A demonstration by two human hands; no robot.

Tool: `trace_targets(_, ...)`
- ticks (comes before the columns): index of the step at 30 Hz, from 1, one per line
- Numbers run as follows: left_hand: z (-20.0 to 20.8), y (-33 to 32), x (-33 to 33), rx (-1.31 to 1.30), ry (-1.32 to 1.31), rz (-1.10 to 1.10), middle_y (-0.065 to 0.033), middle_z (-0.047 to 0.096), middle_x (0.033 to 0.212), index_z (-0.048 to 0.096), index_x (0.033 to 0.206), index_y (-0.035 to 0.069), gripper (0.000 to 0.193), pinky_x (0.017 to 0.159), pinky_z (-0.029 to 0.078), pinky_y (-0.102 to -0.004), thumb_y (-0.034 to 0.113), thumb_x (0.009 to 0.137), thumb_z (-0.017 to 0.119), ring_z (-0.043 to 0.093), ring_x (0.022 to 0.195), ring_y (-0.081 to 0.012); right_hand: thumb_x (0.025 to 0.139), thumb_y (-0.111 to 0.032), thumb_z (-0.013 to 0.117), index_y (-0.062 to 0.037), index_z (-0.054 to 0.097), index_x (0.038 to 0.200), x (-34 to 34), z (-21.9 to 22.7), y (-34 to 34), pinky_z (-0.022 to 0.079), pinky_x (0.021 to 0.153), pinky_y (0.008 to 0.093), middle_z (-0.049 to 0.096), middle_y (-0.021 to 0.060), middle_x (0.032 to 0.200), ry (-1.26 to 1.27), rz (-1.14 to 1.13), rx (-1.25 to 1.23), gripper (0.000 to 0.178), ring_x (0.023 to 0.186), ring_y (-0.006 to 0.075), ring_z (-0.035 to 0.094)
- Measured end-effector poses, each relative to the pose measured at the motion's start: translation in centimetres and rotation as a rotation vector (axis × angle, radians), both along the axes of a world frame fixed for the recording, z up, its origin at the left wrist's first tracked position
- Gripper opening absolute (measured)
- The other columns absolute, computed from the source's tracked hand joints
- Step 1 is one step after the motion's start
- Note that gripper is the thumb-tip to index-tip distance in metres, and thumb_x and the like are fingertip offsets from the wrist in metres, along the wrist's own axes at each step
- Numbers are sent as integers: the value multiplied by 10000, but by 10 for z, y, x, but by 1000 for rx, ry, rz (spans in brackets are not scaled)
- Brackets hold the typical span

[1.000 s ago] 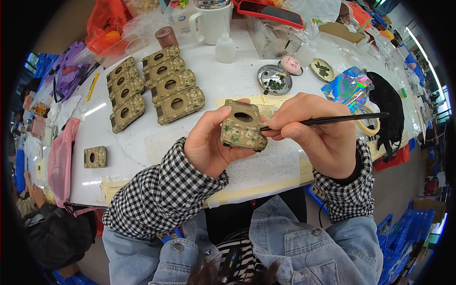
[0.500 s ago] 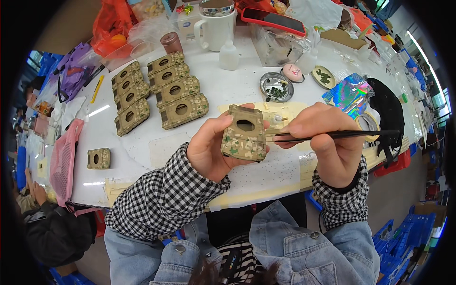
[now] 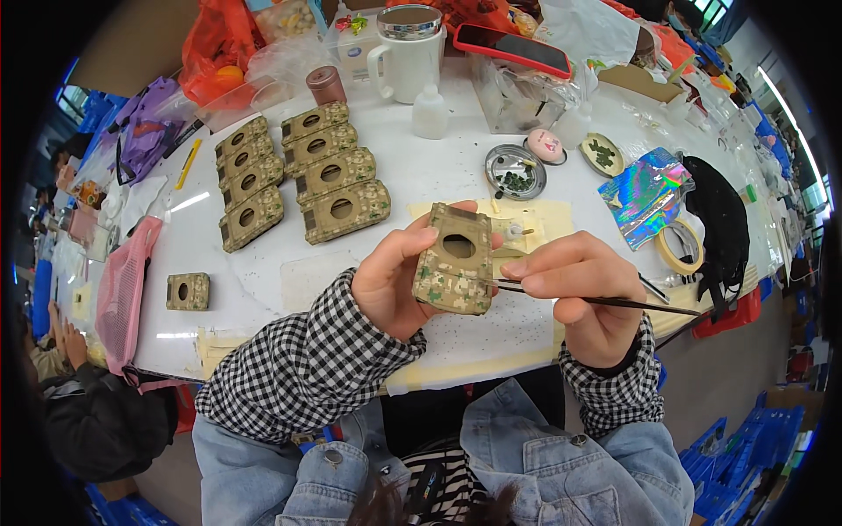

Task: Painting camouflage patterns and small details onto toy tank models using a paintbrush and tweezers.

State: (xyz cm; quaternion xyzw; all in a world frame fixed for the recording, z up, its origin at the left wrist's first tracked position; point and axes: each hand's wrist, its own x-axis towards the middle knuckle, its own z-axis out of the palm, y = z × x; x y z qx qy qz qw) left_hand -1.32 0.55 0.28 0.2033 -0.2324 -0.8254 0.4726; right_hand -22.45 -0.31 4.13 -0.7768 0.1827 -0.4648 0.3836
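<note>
A camouflage model tank hull (image 3: 450,285) with a round hole is held tilted up over the table, my left hand (image 3: 383,287) closed around its left side and underside. From the right, my right hand (image 3: 589,285) pinches slim black tweezers (image 3: 636,305). Their thin tips meet the hull's right edge, below the hole; whether anything sits between them is too small to tell. Similar hulls stand in two columns at the left, among them a near one (image 3: 346,211). A smaller camouflage piece (image 3: 188,291) with a round hole lies apart, nearer me.
Beyond my right hand are a round metal tin (image 3: 539,180) with dark green bits, a pale dish (image 3: 614,159), a tape roll (image 3: 695,250) and a shiny holographic pouch (image 3: 645,188). A white mug (image 3: 412,66), small bottle (image 3: 431,118) and red-cased phone (image 3: 513,50) stand behind.
My right hand has shifted slightly down and left, and the tweezers now slope down to the right. The hull has moved a little lower and tilted slightly in my left hand.
</note>
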Motion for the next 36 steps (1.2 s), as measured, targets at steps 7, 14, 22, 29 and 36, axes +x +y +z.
trace_targets(7, 0, 0, 0, -8, -6, 4, -240, 487, 1278, 344, 1367, 14, 549, 975, 431, -399, 320, 914, 382, 532, 1145, -292, 846, -164, 658, -4, 660, 940, 8, -3, -2, 488, 907, 411, 678, 130, 936, -50, 27, 42, 185, 902, 252, 644)
trace_targets(14, 0, 1, 1, 2, -7, -2, -236, 489, 1278, 350, 1365, 18, 548, 958, 450, -396, 326, 913, 394, 538, 1140, -290, 837, -161, 666, -7, 666, 931, 8, -1, -1, 489, 906, 415, 685, 117, 917, -23, -6, 35, 181, 898, 245, 644)
trace_targets(22, 0, 1, 0, -9, -5, -2, -243, 490, 1273, 345, 1363, 12, 552, 958, 453, -398, 327, 912, 396, 548, 1125, -292, 831, -160, 673, -7, 662, 937, 8, -1, -2, 490, 906, 410, 682, 110, 922, -4, -7, 0, 186, 892, 245, 640)
trace_targets(29, 1, 1, 0, -10, -10, 5, -248, 493, 1268, 344, 1360, 6, 544, 963, 449, -400, 318, 916, 382, 548, 1125, -297, 832, -159, 671, -3, 659, 935, 8, -1, 0, 497, 892, 402, 681, 106, 911, 16, -31, -3, 188, 885, 247, 641)
trace_targets(36, 1, 1, 0, -18, -11, 4, -245, 497, 1265, 344, 1360, 7, 542, 963, 449, -401, 316, 915, 384, 550, 1122, -296, 828, -154, 672, -5, 657, 931, 9, 1, 1, 500, 894, 412, 682, 101, 917, 7, -29, -10, 182, 884, 244, 643)
